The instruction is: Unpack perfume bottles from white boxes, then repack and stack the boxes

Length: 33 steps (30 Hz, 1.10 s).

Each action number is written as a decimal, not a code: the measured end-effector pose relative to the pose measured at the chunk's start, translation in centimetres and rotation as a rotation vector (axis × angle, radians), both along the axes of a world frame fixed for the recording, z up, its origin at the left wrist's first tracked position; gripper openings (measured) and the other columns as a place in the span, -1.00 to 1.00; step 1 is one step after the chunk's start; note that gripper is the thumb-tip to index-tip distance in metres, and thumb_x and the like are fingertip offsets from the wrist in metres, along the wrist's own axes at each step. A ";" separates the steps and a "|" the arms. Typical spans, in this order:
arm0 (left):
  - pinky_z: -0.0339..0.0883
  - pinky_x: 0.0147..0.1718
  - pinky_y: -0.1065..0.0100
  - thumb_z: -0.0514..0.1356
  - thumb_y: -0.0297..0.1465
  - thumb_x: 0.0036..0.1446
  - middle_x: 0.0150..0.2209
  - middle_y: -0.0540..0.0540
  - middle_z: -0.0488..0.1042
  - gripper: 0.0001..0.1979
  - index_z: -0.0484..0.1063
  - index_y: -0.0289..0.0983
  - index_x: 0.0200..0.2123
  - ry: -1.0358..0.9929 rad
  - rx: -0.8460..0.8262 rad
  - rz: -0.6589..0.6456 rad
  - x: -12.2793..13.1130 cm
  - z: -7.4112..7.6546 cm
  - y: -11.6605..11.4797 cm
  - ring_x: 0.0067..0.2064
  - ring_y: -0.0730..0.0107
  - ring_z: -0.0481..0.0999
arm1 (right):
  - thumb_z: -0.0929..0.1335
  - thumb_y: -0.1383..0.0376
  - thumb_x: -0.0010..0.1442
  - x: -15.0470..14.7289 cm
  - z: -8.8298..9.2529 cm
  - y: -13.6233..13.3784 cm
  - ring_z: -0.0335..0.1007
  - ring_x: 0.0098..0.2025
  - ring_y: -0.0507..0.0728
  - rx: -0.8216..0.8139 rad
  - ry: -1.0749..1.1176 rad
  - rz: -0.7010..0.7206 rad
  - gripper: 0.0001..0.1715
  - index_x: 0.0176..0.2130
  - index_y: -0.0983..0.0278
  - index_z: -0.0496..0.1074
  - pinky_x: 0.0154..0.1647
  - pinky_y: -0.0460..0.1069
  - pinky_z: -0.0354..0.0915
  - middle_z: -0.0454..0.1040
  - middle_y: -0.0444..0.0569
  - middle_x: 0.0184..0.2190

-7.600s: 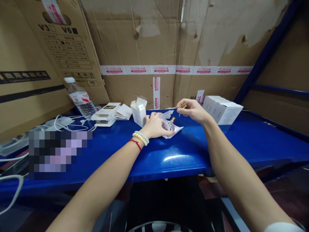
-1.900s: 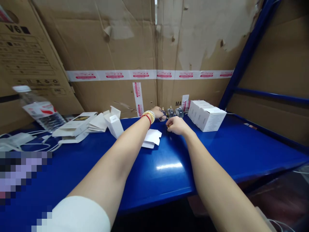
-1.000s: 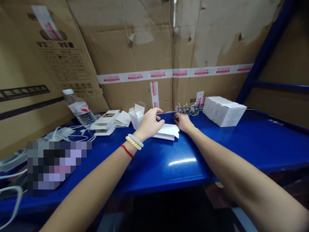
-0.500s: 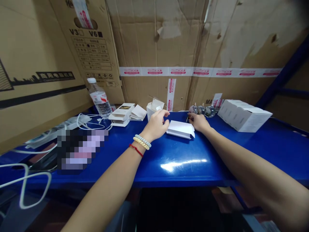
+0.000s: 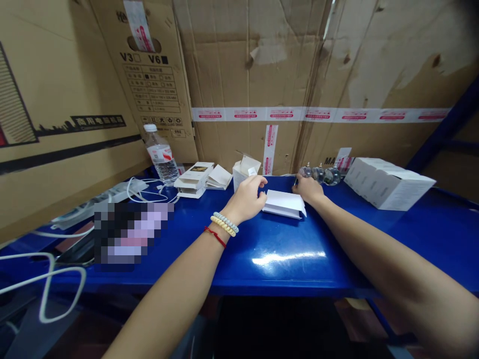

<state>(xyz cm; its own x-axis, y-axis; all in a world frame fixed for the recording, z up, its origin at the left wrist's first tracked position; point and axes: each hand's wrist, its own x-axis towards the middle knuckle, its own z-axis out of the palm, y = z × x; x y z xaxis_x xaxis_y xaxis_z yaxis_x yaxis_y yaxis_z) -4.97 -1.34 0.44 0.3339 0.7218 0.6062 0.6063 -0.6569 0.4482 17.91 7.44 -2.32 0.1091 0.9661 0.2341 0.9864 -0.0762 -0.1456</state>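
Observation:
My left hand (image 5: 249, 198), with bead bracelets and a red string at the wrist, rests on the blue shelf (image 5: 284, 249) with curled fingers at the left edge of a stack of flat white cardboard sheets (image 5: 285, 203). My right hand (image 5: 307, 189) sits closed at the far right corner of that stack; something small and thin shows at its fingertips. Three small glass bottles (image 5: 320, 173) with gold necks stand in a row just behind my right hand. An open small white box (image 5: 244, 171) stands just behind my left hand.
A row of white boxes (image 5: 389, 182) lies at the right. At the left are a water bottle (image 5: 162, 158), flat box blanks (image 5: 196, 177), white cables (image 5: 145, 187) and a power strip (image 5: 93, 204). Cardboard cartons (image 5: 262, 75) wall off the back.
Earlier my left hand held a glass bottle on the sheets while my right held a gold cap. That bottle now stands in the back row; both hands have come back to the white stack.

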 end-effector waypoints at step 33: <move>0.20 0.20 0.01 0.44 -0.32 -0.15 0.17 -0.27 0.25 -0.14 0.01 -0.17 0.13 -0.198 0.535 0.073 -1.8 -1.9 3.0 0.24 0.07 0.29 | 0.51 -0.08 -0.12 -0.6 2.8 -6.7 0.16 0.29 0.40 -0.173 0.235 0.742 0.17 0.31 0.36 0.17 0.30 0.27 0.10 0.21 0.27 0.29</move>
